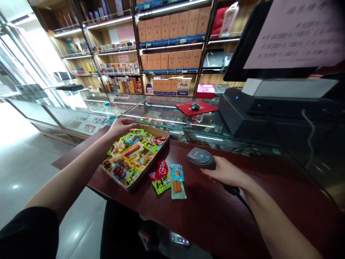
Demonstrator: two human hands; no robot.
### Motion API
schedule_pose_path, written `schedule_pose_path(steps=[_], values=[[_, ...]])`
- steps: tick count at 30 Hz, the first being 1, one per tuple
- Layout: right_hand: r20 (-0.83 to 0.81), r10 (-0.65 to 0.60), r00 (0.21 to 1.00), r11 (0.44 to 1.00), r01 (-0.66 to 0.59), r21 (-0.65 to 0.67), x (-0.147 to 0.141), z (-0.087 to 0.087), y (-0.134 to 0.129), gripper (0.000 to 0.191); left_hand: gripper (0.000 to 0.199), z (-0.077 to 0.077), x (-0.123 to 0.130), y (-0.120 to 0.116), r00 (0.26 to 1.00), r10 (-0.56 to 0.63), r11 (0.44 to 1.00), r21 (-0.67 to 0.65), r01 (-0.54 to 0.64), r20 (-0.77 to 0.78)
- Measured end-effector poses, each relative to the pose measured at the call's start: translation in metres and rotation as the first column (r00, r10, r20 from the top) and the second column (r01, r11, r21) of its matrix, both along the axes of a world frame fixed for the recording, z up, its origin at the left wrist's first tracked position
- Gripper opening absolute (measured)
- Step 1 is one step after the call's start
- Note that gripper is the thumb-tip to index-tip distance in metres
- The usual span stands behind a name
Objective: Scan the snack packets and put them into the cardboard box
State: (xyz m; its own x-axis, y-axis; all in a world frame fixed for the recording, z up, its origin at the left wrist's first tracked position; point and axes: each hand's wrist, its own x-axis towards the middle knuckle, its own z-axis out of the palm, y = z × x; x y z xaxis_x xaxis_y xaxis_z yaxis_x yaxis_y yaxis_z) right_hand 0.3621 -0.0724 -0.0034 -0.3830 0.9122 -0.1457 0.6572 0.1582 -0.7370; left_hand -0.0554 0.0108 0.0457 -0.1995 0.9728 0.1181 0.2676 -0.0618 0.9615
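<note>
The right hand [222, 171] grips the handle of a scanner [201, 157], fingers wrapped around it, its head pointing left above the brown table [202, 212]. The left hand [121, 126] is at the far left side of an open box [151, 160] filled with snack packets; its fingers are extended, loosely bent and holding nothing visible, and contact with the rim cannot be determined. Between box and scanner, a red packet [159, 172], a green packet [161, 185], a blue packet [177, 172] and a sausage packet [178, 192] lie grouped on the table.

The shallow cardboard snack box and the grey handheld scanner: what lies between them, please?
The head view shows a glossy red packet, a green packet, and blue and clear sausage packaging.
</note>
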Motion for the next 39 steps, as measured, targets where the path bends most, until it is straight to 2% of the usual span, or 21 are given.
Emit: schedule_pose_path(steps=[4, 10, 15, 19, 22, 25, 28, 30, 32, 34, 39], values=[[0.011, 0.005, 1.0, 1.0, -0.005, -0.007, 0.0, -0.002, 0.0, 0.026, 0.049, -0.01, 0.015, -0.004, 0.996, -0.074, 0.997, 0.013, 0.075, -0.057], [-0.033, -0.007, 0.999, 1.0, 0.007, 0.006, 0.004, 0.005, -0.002, 0.028, 0.04, -0.043, 0.088, -0.001, 0.941, -0.279, 0.96, -0.038, 0.277, -0.192], [-0.065, -0.026, 0.998, 1.0, 0.027, 0.014, 0.01, 0.009, -0.003, 0.028, 0.032, -0.067, 0.151, 0.0, 0.827, -0.417, 0.902, -0.061, 0.427, -0.377], [-0.058, -0.023, 0.998, 0.999, 0.025, 0.039, 0.014, 0.009, -0.003, 0.025, 0.031, -0.082, 0.182, -0.005, 0.668, -0.535, 0.816, -0.111, 0.568, -0.517], [-0.047, -0.018, 0.999, 0.998, 0.021, 0.056, 0.014, 0.01, -0.003, 0.021, 0.035, -0.094, 0.187, -0.005, 0.535, -0.62, 0.741, -0.203, 0.64, -0.574], [-0.037, -0.018, 0.999, 0.997, 0.02, 0.068, 0.013, 0.011, -0.003, 0.019, 0.043, -0.106, 0.181, -0.002, 0.436, -0.694, 0.687, -0.344, 0.64, -0.573], [-0.031, -0.019, 0.999, 0.997, 0.021, 0.068, 0.012, 0.011, -0.003, 0.02, 0.053, -0.11, 0.175, -0.001, 0.348, -0.768, 0.61, -0.449, 0.652, -0.537], [-0.032, -0.013, 0.999, 0.998, 0.015, 0.068, 0.012, 0.01, -0.003, 0.02, 0.062, -0.11, 0.175, -0.002, 0.299, -0.784, 0.579, -0.466, 0.669, -0.544], [-0.035, -0.009, 0.999, 0.998, 0.011, 0.066, 0.011, 0.008, -0.002, 0.022, 0.069, -0.108, 0.176, -0.004, 0.292, -0.774, 0.577, -0.435, 0.691, -0.562], [-0.038, -0.006, 0.999, 0.998, 0.008, 0.057, 0.011, 0.007, -0.001, 0.025, 0.07, -0.108, 0.177, -0.005, 0.32, -0.774, 0.58, -0.409, 0.704, -0.546], [-0.035, -0.022, 0.999, 0.999, 0.023, 0.038, 0.01, 0.005, -0.002, 0.029, 0.045, -0.106, 0.174, -0.004, 0.349, -0.845, 0.519, -0.467, 0.716, -0.405]])
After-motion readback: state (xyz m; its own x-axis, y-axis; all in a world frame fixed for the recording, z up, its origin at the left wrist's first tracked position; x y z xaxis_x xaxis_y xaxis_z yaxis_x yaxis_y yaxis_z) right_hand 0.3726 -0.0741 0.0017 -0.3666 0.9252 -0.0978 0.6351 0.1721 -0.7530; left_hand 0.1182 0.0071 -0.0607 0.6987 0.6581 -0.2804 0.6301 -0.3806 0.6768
